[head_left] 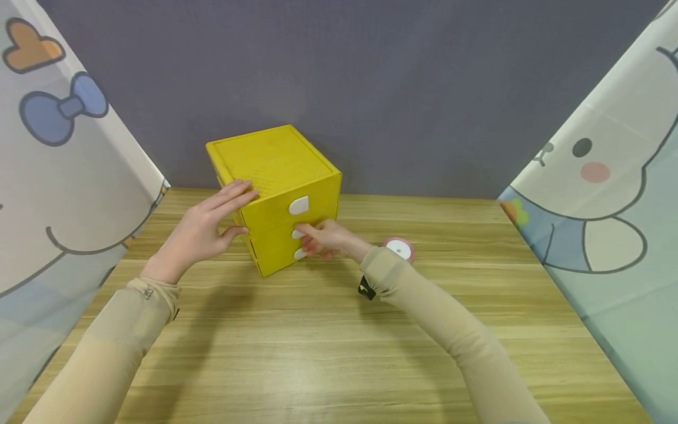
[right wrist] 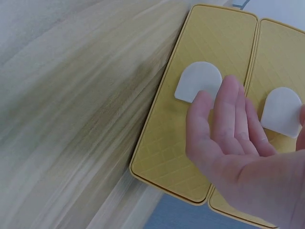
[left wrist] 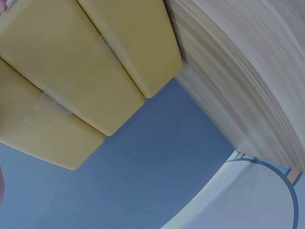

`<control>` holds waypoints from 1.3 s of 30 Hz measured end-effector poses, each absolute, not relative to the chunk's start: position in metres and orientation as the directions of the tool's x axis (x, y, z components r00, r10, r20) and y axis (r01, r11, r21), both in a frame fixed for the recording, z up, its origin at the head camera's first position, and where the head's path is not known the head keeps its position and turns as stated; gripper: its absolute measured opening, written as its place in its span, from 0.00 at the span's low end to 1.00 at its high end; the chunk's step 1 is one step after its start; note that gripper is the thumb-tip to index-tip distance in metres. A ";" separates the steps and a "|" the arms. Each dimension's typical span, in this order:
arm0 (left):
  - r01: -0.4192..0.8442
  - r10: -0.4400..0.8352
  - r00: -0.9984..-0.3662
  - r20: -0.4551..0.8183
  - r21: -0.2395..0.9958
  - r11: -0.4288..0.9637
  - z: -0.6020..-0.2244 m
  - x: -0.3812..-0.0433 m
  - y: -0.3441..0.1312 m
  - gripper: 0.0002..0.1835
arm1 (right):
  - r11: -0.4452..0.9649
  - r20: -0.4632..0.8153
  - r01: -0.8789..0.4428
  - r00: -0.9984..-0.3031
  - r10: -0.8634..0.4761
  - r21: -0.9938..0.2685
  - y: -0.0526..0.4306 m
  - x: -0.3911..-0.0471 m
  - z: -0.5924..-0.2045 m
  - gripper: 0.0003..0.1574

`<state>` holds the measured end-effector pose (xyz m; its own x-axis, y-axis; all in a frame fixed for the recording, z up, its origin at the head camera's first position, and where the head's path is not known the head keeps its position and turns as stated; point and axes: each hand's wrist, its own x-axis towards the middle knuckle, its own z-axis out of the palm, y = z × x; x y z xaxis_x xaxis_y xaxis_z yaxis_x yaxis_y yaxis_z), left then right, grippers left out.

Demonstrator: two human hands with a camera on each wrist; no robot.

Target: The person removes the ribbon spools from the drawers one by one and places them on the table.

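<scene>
A yellow three-drawer box (head_left: 275, 162) stands at an angle on the wooden table, its drawers closed and each front bearing a white handle (head_left: 299, 205). My left hand (head_left: 203, 227) rests at its left front corner, fingers stretched over the top edge and thumb lower down by the side. In front of the box is my right hand (head_left: 333, 237), thumb by the middle handle (right wrist: 281, 112). Its other fingers (right wrist: 228, 114) extend loosely before the lowest drawer, fingertips overlapping the bottom handle (right wrist: 198, 81). The left wrist view shows the box's side (left wrist: 71, 62) with clear tape across the seams.
Right of the box lies a white disc with a pink rim (head_left: 398, 249), partly behind the right sleeve (head_left: 424, 294). A small black item (head_left: 365, 288) with a pale mark shows beside that sleeve. A grey backdrop and printed cloths border the table (head_left: 296, 365).
</scene>
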<state>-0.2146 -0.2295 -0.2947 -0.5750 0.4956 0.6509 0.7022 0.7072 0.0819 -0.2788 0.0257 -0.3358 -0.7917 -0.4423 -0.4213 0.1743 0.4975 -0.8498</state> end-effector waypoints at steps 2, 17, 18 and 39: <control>0.703 0.495 -0.573 0.653 0.082 0.706 -0.295 -0.215 -0.229 0.43 | 0.493 -0.416 0.169 -0.790 -0.450 -0.854 0.026 -0.279 -0.337 0.35; 0.705 0.490 -0.557 0.670 0.071 0.705 -0.295 -0.215 -0.228 0.43 | 0.435 -0.392 0.194 -0.815 -0.428 -0.879 0.025 -0.273 -0.344 0.32; 0.705 0.490 -0.556 0.671 0.069 0.705 -0.295 -0.215 -0.228 0.43 | 0.433 -0.391 0.197 -0.817 -0.423 -0.880 0.025 -0.273 -0.345 0.32; 0.690 0.482 -0.587 0.651 0.089 0.719 -0.294 -0.213 -0.228 0.42 | 0.443 -0.342 0.138 -0.840 -0.422 -0.886 0.034 -0.260 -0.351 0.32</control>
